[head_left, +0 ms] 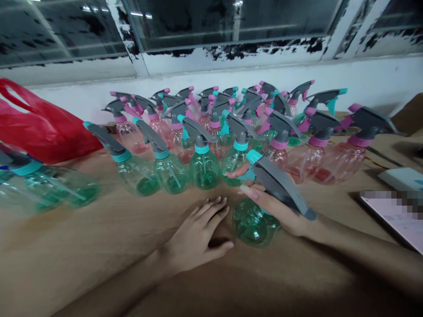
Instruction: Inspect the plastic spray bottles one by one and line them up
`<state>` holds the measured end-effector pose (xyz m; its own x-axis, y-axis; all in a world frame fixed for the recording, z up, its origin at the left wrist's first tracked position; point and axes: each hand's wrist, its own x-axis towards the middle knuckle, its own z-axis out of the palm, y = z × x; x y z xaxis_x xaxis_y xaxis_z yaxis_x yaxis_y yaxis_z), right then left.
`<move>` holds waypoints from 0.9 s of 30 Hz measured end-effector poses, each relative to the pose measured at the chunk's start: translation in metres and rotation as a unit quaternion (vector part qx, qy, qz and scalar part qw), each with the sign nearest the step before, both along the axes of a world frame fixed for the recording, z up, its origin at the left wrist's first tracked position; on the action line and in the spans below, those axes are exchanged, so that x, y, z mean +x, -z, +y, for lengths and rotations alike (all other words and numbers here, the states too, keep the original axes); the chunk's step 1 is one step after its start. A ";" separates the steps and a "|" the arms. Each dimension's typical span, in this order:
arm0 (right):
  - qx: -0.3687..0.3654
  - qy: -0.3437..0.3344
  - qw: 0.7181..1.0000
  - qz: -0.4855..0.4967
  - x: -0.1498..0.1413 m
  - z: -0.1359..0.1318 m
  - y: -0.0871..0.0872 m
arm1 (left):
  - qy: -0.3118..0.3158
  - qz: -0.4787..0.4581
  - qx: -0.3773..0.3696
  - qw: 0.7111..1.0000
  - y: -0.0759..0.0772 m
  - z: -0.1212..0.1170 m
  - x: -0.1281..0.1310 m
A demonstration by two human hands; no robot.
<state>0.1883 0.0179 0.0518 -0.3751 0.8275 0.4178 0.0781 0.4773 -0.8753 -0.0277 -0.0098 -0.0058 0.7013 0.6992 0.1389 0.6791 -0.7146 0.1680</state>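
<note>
My right hand (pixel 274 207) is wrapped around the neck of a green spray bottle (pixel 254 226), under its grey head and teal nozzle. The bottle's base is on or just above the wooden table (pixel 109 264); I cannot tell which. To its left, my left hand (pixel 201 233) lies palm down with fingers stretched out, holding nothing. Just beyond the hands, a green spray bottle (pixel 204 169) with a teal collar stands upright in a row with several others like it. Pink spray bottles (pixel 306 160) with pink collars continue that row to the right.
More pink and green spray bottles crowd behind the front row, up to the white wall (pixel 198 66). At the left are a red plastic bag (pixel 49 127) and green bottles (pixel 59 187). A dark-edged tablet or phone (pixel 393 215) and a white box (pixel 403 180) lie at the right.
</note>
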 end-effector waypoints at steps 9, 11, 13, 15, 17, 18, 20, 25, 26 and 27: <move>-0.014 0.002 1.000 -0.027 0.000 -0.003 -0.011 | 0.005 -0.010 0.006 1.000 0.001 0.001 -0.001; -0.014 0.002 1.000 -0.028 0.000 -0.004 -0.011 | 0.006 -0.007 0.007 1.000 0.001 0.001 -0.001; -0.010 0.000 1.000 -0.023 0.000 -0.003 -0.009 | 0.007 -0.002 0.009 1.000 0.001 0.001 0.000; -0.007 -0.002 1.000 -0.019 0.000 -0.003 -0.007 | 0.007 -0.002 0.010 1.000 0.001 0.001 0.000; -0.009 -0.001 1.000 -0.019 0.000 -0.003 -0.007 | 0.004 -0.004 0.009 1.000 0.001 0.001 -0.001; -0.012 0.000 1.000 -0.022 0.000 -0.003 -0.008 | 0.003 -0.004 0.008 1.000 0.002 0.000 -0.001; -0.017 0.004 0.999 -0.028 0.000 -0.003 -0.009 | 0.002 -0.002 0.006 1.000 0.002 0.000 -0.001; -0.023 -0.002 0.999 -0.025 0.001 -0.003 -0.012 | 0.000 -0.003 0.007 1.000 0.004 0.000 -0.002; -0.030 -0.011 0.999 -0.022 0.001 -0.002 -0.012 | -0.002 -0.002 0.005 1.000 0.004 0.000 -0.002; -0.036 -0.021 0.999 -0.018 0.001 -0.002 -0.012 | -0.003 0.001 0.004 1.000 0.004 0.000 -0.002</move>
<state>0.1897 0.0161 0.0641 -0.4240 0.8383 0.3426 0.0915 0.4160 -0.9047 -0.0292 -0.0097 -0.0099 0.6972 0.7025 0.1429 0.6838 -0.7115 0.1618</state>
